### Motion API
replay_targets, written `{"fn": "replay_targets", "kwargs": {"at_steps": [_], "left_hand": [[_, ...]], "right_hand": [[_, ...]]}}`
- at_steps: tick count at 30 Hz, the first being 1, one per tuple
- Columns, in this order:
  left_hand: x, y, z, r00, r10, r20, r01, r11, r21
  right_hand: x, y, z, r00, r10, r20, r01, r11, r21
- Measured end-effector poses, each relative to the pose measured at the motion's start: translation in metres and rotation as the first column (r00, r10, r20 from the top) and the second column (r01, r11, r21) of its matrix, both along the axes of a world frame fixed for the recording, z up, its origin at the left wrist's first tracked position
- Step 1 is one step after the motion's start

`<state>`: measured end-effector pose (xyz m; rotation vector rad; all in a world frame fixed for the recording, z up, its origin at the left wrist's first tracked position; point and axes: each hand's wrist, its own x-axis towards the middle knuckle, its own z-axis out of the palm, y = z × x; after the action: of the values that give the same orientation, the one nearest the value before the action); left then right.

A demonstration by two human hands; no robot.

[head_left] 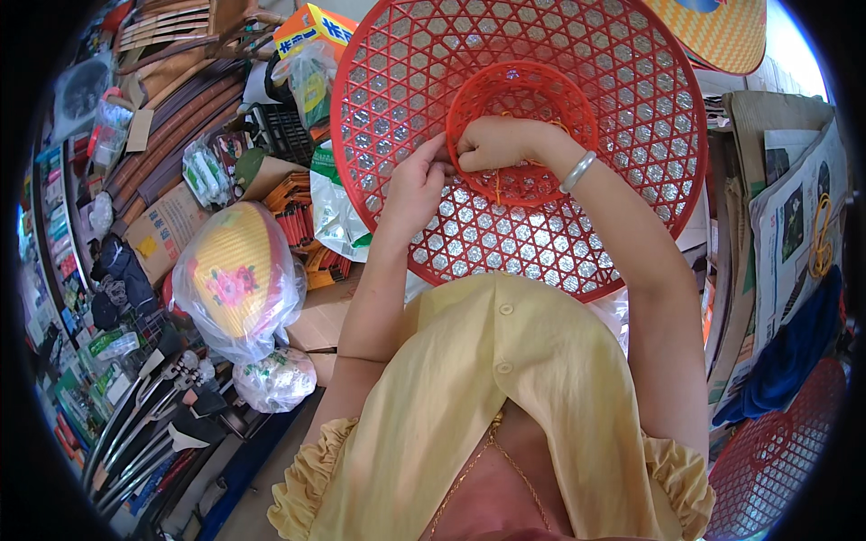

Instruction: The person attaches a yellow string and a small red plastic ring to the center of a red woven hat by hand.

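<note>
A wide red woven hat (388, 108) lies inner side up, its open lattice showing a silvery lining. From its middle rises a red head ring (577, 95). My left hand (417, 191) is at the ring's left side, its fingers closed on the ring's edge and partly hidden behind it. Inside the ring is my right hand (496, 144), its fingers curled against the same left side of the wall. What its fingertips hold, if anything, is hidden. Thin yellow cord (498, 187) runs around and across the ring near my right hand.
To the left, a yellow woven hat (236, 279) in clear plastic sits among packets, cardboard and leather-like strips (176, 122). Metal-handled tools (135, 433) stand lower left. On the right are cardboard sheets (744, 216), a blue cloth (789, 361) and another red lattice piece (780, 460).
</note>
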<state>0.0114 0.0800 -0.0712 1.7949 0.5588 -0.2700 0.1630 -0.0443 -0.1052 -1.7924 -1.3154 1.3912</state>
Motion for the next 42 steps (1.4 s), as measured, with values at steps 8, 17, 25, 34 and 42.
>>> {"fn": "replay_targets", "kwargs": {"at_steps": [8,17,25,34,42], "left_hand": [[0.001,-0.003,0.004,0.999,0.036,0.016,-0.035,0.998,-0.054],[0.001,-0.003,0.006,0.998,0.057,0.03,-0.055,0.997,-0.061],[0.0,-0.002,0.001,0.999,0.042,0.034,-0.039,0.997,-0.07],[0.004,-0.01,0.001,0.998,-0.057,0.038,0.038,0.924,0.381],[0.002,-0.01,0.019,0.989,-0.145,0.026,0.108,0.833,0.542]], "right_hand": [[-0.007,-0.006,-0.006,0.882,-0.414,-0.224,0.419,0.908,-0.027],[-0.032,-0.021,-0.001,0.874,-0.467,0.134,0.456,0.884,0.105],[-0.072,-0.019,-0.004,0.689,-0.656,0.308,0.575,0.753,0.319],[-0.062,-0.02,-0.02,0.719,-0.691,-0.075,0.693,0.705,0.149],[-0.045,-0.038,-0.015,0.747,-0.661,-0.073,0.664,0.736,0.128]]}}
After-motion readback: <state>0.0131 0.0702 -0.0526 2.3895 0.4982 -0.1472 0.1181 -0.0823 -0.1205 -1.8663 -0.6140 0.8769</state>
